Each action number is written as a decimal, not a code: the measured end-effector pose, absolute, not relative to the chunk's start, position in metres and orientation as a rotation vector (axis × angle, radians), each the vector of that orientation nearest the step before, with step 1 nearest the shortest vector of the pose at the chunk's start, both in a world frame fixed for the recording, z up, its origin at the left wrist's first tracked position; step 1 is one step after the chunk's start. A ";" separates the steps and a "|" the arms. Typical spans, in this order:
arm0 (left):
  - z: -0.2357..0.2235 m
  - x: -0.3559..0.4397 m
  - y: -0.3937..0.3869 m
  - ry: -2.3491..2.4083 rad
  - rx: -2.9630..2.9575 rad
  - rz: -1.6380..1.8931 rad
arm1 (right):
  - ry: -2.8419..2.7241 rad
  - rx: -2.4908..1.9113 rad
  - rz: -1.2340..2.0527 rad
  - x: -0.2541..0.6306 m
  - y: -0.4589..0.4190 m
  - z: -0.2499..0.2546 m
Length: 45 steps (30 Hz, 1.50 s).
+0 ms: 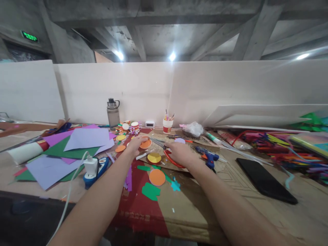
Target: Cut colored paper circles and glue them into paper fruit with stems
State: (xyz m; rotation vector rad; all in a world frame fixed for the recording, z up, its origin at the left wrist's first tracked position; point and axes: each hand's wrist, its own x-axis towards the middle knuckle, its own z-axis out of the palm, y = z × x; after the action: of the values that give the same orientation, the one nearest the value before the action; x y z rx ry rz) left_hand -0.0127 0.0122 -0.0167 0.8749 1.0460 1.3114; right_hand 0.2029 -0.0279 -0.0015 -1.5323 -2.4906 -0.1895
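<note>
Over the middle of the table, my left hand [135, 144] pinches an orange paper disc [146, 144] at its left side. My right hand [179, 152] is closed round a pair of scissors [172, 160] with red handles. Their metal blades point left, towards the orange disc; whether they touch it I cannot tell. Below the hands lie a yellow disc [154, 157], another orange disc [157, 177], a green paper scrap [151, 191] and a teal paper star [175, 185]. A lilac disc [179, 140] shows just behind my right hand.
At the left are stacked paper sheets [87, 138] and a blue power strip [102, 167] with a white charger. A bottle [113, 114] and a paper cup of pens [167, 125] stand at the back. Rightward lie a blue glue gun [210, 160], a black phone [265, 179] and colourful craft sticks.
</note>
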 end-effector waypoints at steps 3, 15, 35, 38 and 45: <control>-0.018 -0.011 0.013 1.037 0.836 1.352 | -2.486 -1.528 -0.203 0.203 -0.028 -0.001; -0.026 -0.007 0.019 0.964 0.725 1.411 | -2.474 -1.514 -0.244 0.203 -0.027 -0.006; -0.011 -0.008 0.014 1.104 0.687 1.364 | -2.477 -1.475 -0.281 0.201 -0.028 -0.006; -0.012 -0.008 0.014 1.098 0.665 1.365 | -2.481 -1.504 -0.259 0.199 -0.029 -0.005; -0.010 -0.007 0.013 1.113 0.633 1.372 | -2.491 -1.526 -0.208 0.198 -0.033 -0.003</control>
State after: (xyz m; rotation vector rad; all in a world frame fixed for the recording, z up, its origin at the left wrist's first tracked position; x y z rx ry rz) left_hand -0.0069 0.0128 -0.0101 0.6326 1.1127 1.3719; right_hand 0.1978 -0.0325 -0.0032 -1.5255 -2.4908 -0.2075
